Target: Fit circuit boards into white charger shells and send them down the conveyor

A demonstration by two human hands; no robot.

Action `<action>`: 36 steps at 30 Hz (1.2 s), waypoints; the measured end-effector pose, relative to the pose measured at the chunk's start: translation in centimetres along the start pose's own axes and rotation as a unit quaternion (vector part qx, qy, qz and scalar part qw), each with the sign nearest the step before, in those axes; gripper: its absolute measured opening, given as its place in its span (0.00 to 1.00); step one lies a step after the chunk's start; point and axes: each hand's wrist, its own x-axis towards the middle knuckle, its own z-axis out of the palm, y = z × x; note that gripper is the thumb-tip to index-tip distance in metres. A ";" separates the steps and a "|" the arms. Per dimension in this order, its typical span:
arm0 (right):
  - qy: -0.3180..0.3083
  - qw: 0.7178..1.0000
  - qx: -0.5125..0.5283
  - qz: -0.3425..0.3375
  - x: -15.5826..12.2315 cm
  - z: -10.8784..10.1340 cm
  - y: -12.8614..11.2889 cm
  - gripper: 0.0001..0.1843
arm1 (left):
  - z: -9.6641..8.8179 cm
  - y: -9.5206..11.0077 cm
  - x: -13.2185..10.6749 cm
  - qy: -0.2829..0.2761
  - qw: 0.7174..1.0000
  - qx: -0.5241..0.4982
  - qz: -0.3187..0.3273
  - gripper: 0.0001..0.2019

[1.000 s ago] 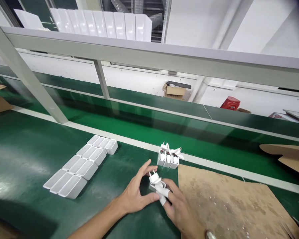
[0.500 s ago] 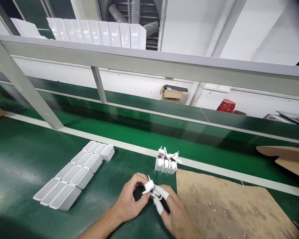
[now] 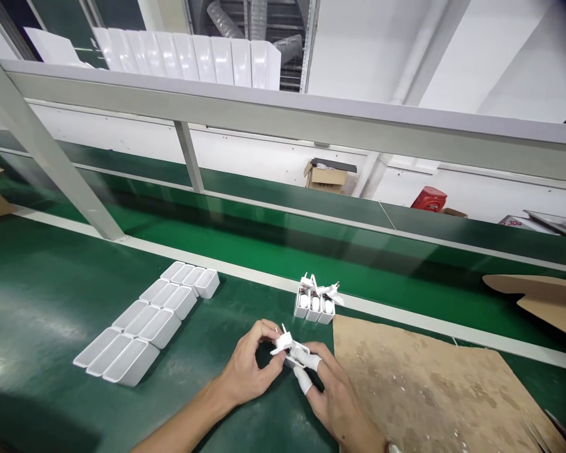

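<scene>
Between the thumb and fingers of my left hand [image 3: 252, 365] is a white plug piece [image 3: 283, 341] with prongs pointing up. My right hand [image 3: 334, 390], with white covers on its thumb and a finger, grips a small white plastic case [image 3: 294, 361] directly below and beside the plug piece. The two parts touch or nearly touch; my fingers hide the join. Beyond my hands stand three white cases [image 3: 314, 307] in a row, with round white parts inside and plug pieces lying on top.
Several open white cases [image 3: 136, 321] stand in rows on the green table [image 3: 207, 327] at left. A stained cardboard sheet [image 3: 434, 384] lies at right. Behind runs a pale metal rail [image 3: 264, 123] with posts, above a green belt [image 3: 245, 229]. Metal tweezers-like tips [image 3: 535, 434] show at lower right.
My right fingers have shifted over the case, covering more of its opening, and the case has turned a little. The plug piece stays in my left hand. The view has tilted slightly.
</scene>
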 end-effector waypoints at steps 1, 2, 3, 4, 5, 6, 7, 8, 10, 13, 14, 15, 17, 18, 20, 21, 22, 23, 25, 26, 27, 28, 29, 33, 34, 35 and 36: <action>0.006 1.000 0.019 0.016 0.1 0.1 0.0 0.18 | -0.1 -0.1 -0.1 -0.001 1.000 0.004 -0.011 0.07; 0.019 0.998 0.051 0.038 0.2 0.2 0.0 0.17 | -0.2 -0.1 -0.1 -0.006 1.000 0.008 -0.019 0.09; 0.038 0.992 0.100 0.068 0.4 0.4 0.0 0.16 | -0.3 -0.1 -0.3 -0.014 1.000 0.012 -0.021 0.16; 0.061 0.978 0.169 0.104 0.5 0.6 0.0 0.15 | -0.4 0.0 -0.4 -0.025 0.999 0.018 -0.016 0.26; 0.078 0.954 0.251 0.144 0.6 0.8 0.0 0.17 | -0.4 0.1 -0.6 -0.035 0.999 0.026 -0.005 0.37; 0.089 0.920 0.336 0.182 0.8 1.1 0.0 0.20 | -0.3 0.3 -0.7 -0.041 0.998 0.036 0.014 0.46; 0.092 0.881 0.412 0.215 0.9 1.2 -0.1 0.23 | -0.2 0.5 -0.9 -0.042 0.997 0.046 0.036 0.50; 0.085 0.844 0.472 0.240 1.0 1.4 -0.3 0.26 | 0.0 0.6 -1.0 -0.038 0.996 0.056 0.060 0.50; 0.069 0.794 0.542 0.265 1.1 1.5 -0.9 0.28 | 0.4 0.9 -1.1 -0.018 0.992 0.066 0.106 0.45; 0.062 0.767 0.575 0.277 1.3 1.6 -1.7 0.28 | 0.8 1.0 -1.1 0.003 0.986 0.069 0.152 0.43; 0.061 0.765 0.577 0.279 1.3 1.5 -1.9 0.28 | 0.8 1.0 -1.1 0.007 0.985 0.070 0.156 0.43; 0.061 0.765 0.577 0.280 1.3 1.5 -2.1 0.29 | 0.8 1.0 -1.0 0.010 0.985 0.071 0.157 0.42; 0.061 0.766 0.575 0.283 1.4 1.5 -2.2 0.29 | 0.7 1.1 -1.0 0.014 0.985 0.075 0.156 0.42; 0.061 0.766 0.574 0.284 1.4 1.5 -2.3 0.30 | 0.7 1.2 -0.9 0.016 0.985 0.076 0.157 0.42; 0.059 0.765 0.574 0.287 1.4 1.4 -2.3 0.30 | 0.6 1.3 -0.8 0.018 0.984 0.076 0.160 0.42; 0.058 0.765 0.573 0.288 1.4 1.4 -2.3 0.31 | 0.6 1.4 -0.8 0.017 0.984 0.074 0.161 0.42; 0.057 0.765 0.573 0.289 1.4 1.4 -2.3 0.31 | 0.7 1.4 -0.7 0.015 0.984 0.073 0.159 0.41; 0.055 0.766 0.571 0.290 1.4 1.4 -2.3 0.32 | 0.7 1.4 -0.7 0.014 0.985 0.072 0.158 0.41; 0.051 0.770 0.566 0.291 1.3 1.5 -2.2 0.32 | 0.7 1.4 -0.7 0.012 0.985 0.071 0.157 0.42; 0.051 0.774 0.560 0.290 1.3 1.5 -2.0 0.33 | 0.7 1.4 -0.7 0.010 0.985 0.072 0.156 0.42; 0.055 0.782 0.550 0.287 1.2 1.5 -1.9 0.33 | 0.7 1.3 -0.7 0.006 0.986 0.073 0.151 0.42; 0.062 0.795 0.533 0.282 1.2 1.6 -1.7 0.32 | 0.6 1.3 -0.8 0.000 0.987 0.074 0.142 0.43; 0.075 0.813 0.508 0.274 1.1 1.6 -1.6 0.32 | 0.6 1.3 -0.8 -0.007 0.989 0.078 0.127 0.43; 0.127 0.898 0.367 0.206 0.8 1.7 -1.4 0.26 | 0.4 0.9 -0.8 -0.037 0.990 0.122 0.062 0.42; 0.118 0.917 0.338 0.176 0.7 1.7 -1.5 0.24 | 0.4 0.8 -0.8 -0.044 0.989 0.135 0.051 0.42; 0.103 0.933 0.311 0.147 0.7 1.7 -1.6 0.21 | 0.3 0.7 -0.8 -0.050 0.988 0.145 0.036 0.41; 0.086 0.946 0.288 0.123 0.6 1.7 -1.7 0.19 | 0.3 0.5 -0.8 -0.056 0.987 0.148 0.014 0.40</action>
